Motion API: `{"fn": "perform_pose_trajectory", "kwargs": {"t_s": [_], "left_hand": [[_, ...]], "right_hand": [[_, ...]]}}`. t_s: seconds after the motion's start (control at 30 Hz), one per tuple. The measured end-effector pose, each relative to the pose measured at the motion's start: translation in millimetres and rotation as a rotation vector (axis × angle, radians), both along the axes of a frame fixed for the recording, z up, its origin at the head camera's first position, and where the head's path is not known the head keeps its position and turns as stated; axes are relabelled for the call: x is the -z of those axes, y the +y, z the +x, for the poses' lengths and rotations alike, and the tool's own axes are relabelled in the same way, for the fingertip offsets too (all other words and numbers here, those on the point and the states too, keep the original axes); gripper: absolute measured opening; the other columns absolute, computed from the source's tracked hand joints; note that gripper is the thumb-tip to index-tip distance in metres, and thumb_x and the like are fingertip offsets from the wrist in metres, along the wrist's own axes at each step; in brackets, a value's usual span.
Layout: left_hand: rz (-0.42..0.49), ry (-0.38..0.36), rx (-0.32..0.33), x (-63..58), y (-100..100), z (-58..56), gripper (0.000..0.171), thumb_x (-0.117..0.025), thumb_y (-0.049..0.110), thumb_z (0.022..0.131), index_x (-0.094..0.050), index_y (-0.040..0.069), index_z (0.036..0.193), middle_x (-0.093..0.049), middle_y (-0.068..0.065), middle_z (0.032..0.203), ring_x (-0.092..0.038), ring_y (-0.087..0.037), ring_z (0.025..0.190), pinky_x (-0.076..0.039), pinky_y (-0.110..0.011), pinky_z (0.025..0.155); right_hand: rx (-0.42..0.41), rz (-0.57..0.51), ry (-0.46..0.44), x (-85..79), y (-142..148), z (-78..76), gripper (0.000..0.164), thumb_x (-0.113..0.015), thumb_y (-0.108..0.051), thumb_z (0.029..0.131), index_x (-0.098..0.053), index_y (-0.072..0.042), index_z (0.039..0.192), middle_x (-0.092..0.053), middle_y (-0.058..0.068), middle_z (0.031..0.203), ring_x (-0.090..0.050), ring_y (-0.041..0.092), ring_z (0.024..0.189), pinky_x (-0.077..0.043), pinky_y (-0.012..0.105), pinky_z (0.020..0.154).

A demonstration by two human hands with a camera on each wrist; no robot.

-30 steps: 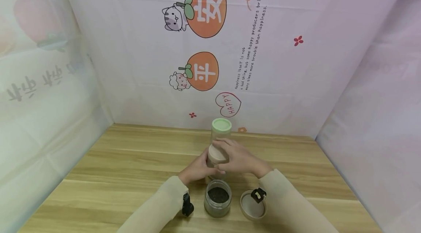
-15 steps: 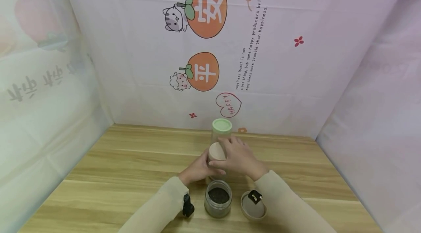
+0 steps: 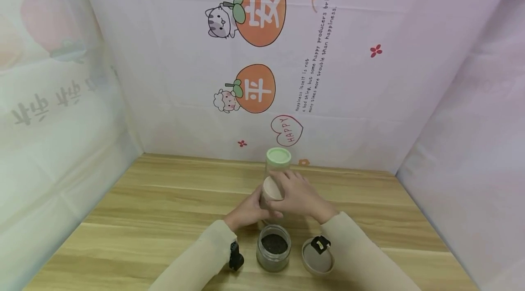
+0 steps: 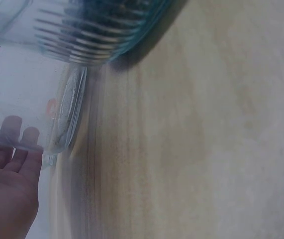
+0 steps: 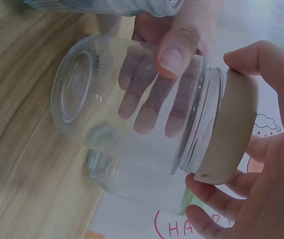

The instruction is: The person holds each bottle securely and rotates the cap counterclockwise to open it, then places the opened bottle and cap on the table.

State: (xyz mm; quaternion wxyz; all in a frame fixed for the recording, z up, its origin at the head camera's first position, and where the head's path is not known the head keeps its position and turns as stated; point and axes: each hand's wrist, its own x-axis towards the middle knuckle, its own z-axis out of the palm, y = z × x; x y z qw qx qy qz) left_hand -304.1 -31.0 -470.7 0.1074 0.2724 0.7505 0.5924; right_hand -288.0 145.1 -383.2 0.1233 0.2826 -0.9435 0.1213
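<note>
A clear glass jar (image 5: 102,94) with a beige lid (image 3: 271,189) stands at mid-table between both hands. My left hand (image 3: 247,211) grips the jar's body, its thumb and fingers seen around the glass in the right wrist view. With fingertips and thumb spread around the rim, my right hand (image 3: 301,196) holds the lid. A strip of the jar's threaded neck (image 5: 206,119) shows below the lid. Just in front is an uncovered glass jar (image 3: 274,261) of dark contents, its ribbed glass showing at the top of the left wrist view.
Behind the held jar stands a clear jar with a light green lid (image 3: 279,156). A loose beige lid (image 3: 317,261) lies upturned near the right sleeve. Printed cloth (image 3: 336,76) encloses the back and sides of the wooden table (image 3: 176,190).
My right hand has shifted its grasp around the lid, its thumb moving from low at the jar's front up to the lid's rim. My left hand stays on the jar.
</note>
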Motion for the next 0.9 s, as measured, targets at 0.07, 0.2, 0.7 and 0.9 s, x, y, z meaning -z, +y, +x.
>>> {"fn": "perform_pose_trajectory", "kwargs": {"t_s": [0.07, 0.2, 0.7, 0.9], "left_hand": [[-0.008, 0.011, -0.004, 0.9, 0.7, -1.9, 0.095, -0.076, 0.037, 0.073, -0.013, 0.033, 0.143, -0.036, 0.010, 0.136, -0.037, -0.011, 0.122, -0.029, -0.038, 0.102], [-0.005, 0.025, -0.002, -1.0, 2.3, -3.8, 0.096, -0.078, 0.037, 0.071, -0.013, 0.037, 0.142, -0.037, 0.011, 0.136, -0.038, -0.010, 0.122, -0.029, -0.037, 0.102], [-0.017, 0.005, -0.029, 1.7, 1.4, -2.1, 0.090, -0.079, 0.036, 0.070, -0.022, 0.035, 0.139, -0.042, 0.012, 0.132, -0.044, -0.010, 0.116, -0.032, -0.038, 0.100], [-0.036, -0.012, -0.049, 1.8, 0.0, -0.1, 0.090, -0.079, 0.037, 0.070, -0.022, 0.034, 0.140, -0.041, 0.001, 0.135, -0.044, -0.016, 0.117, -0.033, -0.041, 0.098]], "right_hand": [[-0.012, -0.021, -0.002, -1.8, 1.1, -0.1, 0.077, -0.064, -0.054, 0.071, -0.041, -0.023, 0.137, -0.048, 0.004, 0.124, -0.047, 0.020, 0.102, -0.042, 0.043, 0.080], [-0.026, -0.055, -0.011, -5.7, 3.4, 0.4, 0.076, -0.064, -0.055, 0.072, -0.039, -0.026, 0.138, -0.047, 0.003, 0.124, -0.047, 0.018, 0.101, -0.042, 0.042, 0.080], [-0.004, -0.191, -0.115, -14.3, 14.1, 3.2, 0.087, -0.069, -0.050, 0.072, -0.032, -0.013, 0.141, -0.042, 0.008, 0.128, -0.049, 0.017, 0.097, -0.046, 0.033, 0.075], [-0.006, -0.247, -0.152, -13.9, 24.2, 2.5, 0.089, -0.071, -0.053, 0.071, -0.032, -0.012, 0.140, -0.041, 0.009, 0.125, -0.049, 0.019, 0.097, -0.047, 0.035, 0.075]]}}
